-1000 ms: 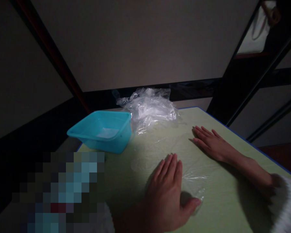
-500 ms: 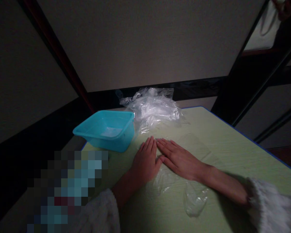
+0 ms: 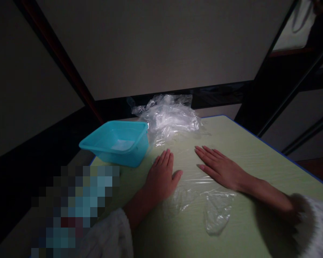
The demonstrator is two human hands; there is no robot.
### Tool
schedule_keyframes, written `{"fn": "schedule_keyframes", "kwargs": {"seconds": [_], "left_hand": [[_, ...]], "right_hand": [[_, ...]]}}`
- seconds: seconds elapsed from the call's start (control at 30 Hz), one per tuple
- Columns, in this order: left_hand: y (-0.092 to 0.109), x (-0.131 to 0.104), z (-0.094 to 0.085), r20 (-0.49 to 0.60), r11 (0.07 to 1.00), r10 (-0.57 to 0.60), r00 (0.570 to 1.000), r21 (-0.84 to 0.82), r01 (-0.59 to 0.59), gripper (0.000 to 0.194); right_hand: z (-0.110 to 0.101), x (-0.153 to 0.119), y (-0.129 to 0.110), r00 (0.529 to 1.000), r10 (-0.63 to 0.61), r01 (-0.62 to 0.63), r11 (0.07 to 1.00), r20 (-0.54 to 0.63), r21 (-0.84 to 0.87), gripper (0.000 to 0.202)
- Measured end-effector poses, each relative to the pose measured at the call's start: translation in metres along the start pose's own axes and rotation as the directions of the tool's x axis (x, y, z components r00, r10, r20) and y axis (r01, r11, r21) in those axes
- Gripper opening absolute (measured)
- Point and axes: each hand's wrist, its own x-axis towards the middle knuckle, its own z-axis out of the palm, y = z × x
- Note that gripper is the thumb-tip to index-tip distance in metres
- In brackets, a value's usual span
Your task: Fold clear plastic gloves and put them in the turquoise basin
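A thin clear plastic bag (image 3: 218, 211) lies spread on the pale green table (image 3: 247, 150), wrinkled along its near part. On its left side my left hand (image 3: 161, 179) rests flat, fingers pointing away from me and thumb out to the right. My right hand (image 3: 220, 166) is laid palm down on the right part of the bag, its fingers stretched toward the far left. Both hands are open, with a gap between them where the film shows tight creases. The bag's outer edges are hard to make out.
At the table's left edge stands a turquoise plastic basin (image 3: 134, 154) with something whitish in its bottom. A heap of crumpled clear plastic bags (image 3: 172, 120) sits at the far edge, near a panelled wall (image 3: 161, 50). A blurred-out patch covers the lower left.
My right hand has slid to the right, away from my left hand, across the bag. The film between them is now creased. My left hand has stayed in place.
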Motion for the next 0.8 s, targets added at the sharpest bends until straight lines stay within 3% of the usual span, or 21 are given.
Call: {"fn": "schedule_keyframes", "kwargs": {"seconds": [0.3,0.43,0.53,0.6,0.67,0.73,0.8], "left_hand": [[0.001,0.000,-0.004,0.009,0.999,0.000,1.000,-0.049,0.001,0.055],[0.003,0.002,-0.014,-0.051,0.999,0.014,0.999,-0.050,-0.017,0.053],[0.009,-0.002,-0.025,-0.112,0.984,0.129,0.985,-0.105,-0.140,0.054],[0.018,-0.009,-0.031,-0.094,0.915,0.345,0.934,-0.190,-0.357,0.054],[0.027,-0.017,-0.034,-0.053,0.773,0.579,0.814,-0.283,-0.568,0.050],[0.036,-0.025,-0.033,-0.018,0.658,0.711,0.703,-0.337,-0.674,0.050],[0.041,-0.030,-0.030,0.006,0.590,0.775,0.632,-0.366,-0.720,0.052]], "right_hand": [[-0.004,-0.011,0.029,0.989,0.147,-0.147,0.989,0.010,0.023,0.060],[-0.005,-0.009,0.032,0.976,0.216,-0.215,0.976,-0.008,0.013,0.058],[-0.007,-0.007,0.031,0.974,0.219,-0.218,0.976,-0.063,0.030,0.055],[-0.010,-0.006,0.029,0.977,0.192,-0.186,0.980,-0.089,0.071,0.053],[-0.013,-0.004,0.024,0.984,0.148,-0.136,0.983,-0.095,0.125,0.052],[-0.016,-0.004,0.018,0.992,0.086,-0.069,0.982,-0.089,0.178,0.051],[-0.020,-0.004,0.009,0.997,0.017,0.001,0.977,-0.081,0.215,0.049]]}}
